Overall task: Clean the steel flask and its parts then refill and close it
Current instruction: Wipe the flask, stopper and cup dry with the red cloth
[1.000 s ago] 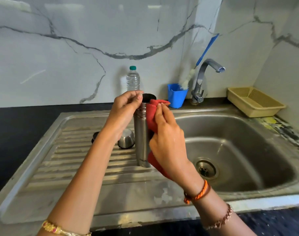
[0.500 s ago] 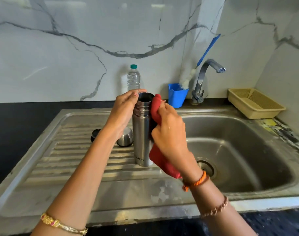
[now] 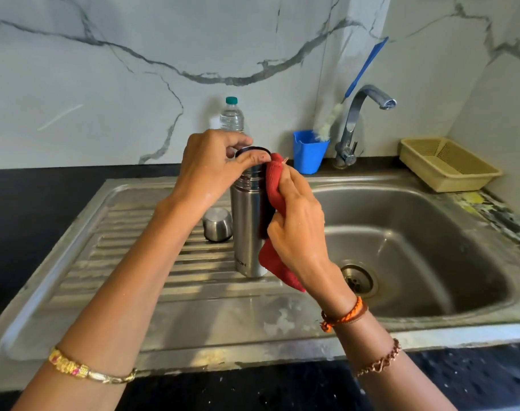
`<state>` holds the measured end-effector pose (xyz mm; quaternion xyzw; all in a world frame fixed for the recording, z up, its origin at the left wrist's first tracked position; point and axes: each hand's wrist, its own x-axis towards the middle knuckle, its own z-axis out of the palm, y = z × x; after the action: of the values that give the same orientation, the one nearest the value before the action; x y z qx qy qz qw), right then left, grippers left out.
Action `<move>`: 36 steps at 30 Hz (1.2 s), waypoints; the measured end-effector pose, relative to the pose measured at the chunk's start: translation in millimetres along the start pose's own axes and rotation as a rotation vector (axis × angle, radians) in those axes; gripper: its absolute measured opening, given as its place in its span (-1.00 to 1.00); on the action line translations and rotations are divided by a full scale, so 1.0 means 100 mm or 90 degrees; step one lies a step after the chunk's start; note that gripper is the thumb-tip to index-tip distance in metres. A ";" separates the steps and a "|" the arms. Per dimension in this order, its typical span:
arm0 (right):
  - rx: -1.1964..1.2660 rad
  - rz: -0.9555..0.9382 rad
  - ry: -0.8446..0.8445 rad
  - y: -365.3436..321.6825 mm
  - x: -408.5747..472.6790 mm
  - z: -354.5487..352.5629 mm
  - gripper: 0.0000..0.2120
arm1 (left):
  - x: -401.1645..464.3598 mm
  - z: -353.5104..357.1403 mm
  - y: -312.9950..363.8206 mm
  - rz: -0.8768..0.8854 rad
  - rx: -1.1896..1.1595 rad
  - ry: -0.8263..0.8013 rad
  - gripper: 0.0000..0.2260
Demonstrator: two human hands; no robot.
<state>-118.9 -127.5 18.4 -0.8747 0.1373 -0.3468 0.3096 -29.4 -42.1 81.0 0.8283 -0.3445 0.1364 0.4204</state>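
Up goes the red cloth (image 3: pixel 275 191) — since a moment ago the right hand (image 3: pixel 297 229) has slid it higher along the steel flask (image 3: pixel 248 229), the cloth tip now level with the open mouth, and the left hand (image 3: pixel 208 167) has curled over the rim rather than steadying the neck from the side.

From the head view: the flask stands upright on the ribbed drainboard (image 3: pixel 152 256) of the steel sink (image 3: pixel 425 262), uncapped, just left of the basin. Left grip: thumb and fingers pinching the flask's rim from above. Right grip: fingers curled round the cloth, pressing it against the flask's right side, with the cloth's tail hanging below the palm. Behind the flask, touching the drainboard, sits its steel cap (image 3: pixel 218 224), upside-down-cup fashion, just beside the flask body.

Now the room: dark surface (image 3: pixel 36 203) around the sink, white marble-look wall (image 3: pixel 104 99) with grey veins behind. Against that wall, a clear plastic water bottle (image 3: pixel 231 117) with a green top, partly hidden by the left hand. To its right, a blue cup (image 3: pixel 307 151) holding a bottle brush (image 3: pixel 356 75) with a blue handle, leaning toward the corner. Chrome tap (image 3: pixel 356 120) arches over the basin. Far right, a beige plastic basket (image 3: pixel 448 164) near the corner.
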 end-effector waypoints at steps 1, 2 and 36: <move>0.008 0.000 -0.007 0.02 0.05 0.01 -0.32 | 0.00 0.00 -0.01 0.005 -0.010 0.002 -0.61; 0.028 0.008 -0.014 0.04 0.12 0.00 -0.41 | 0.00 0.00 -0.01 0.009 -0.017 0.003 -0.62; 0.077 0.078 0.017 0.01 0.12 -0.06 -0.50 | 0.30 -0.26 0.11 0.039 -0.063 -0.425 -0.62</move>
<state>-114.9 -136.6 27.6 -0.8397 0.1732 -0.3462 0.3809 -13.3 -39.7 119.5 0.7951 -0.4938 -0.1468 0.3201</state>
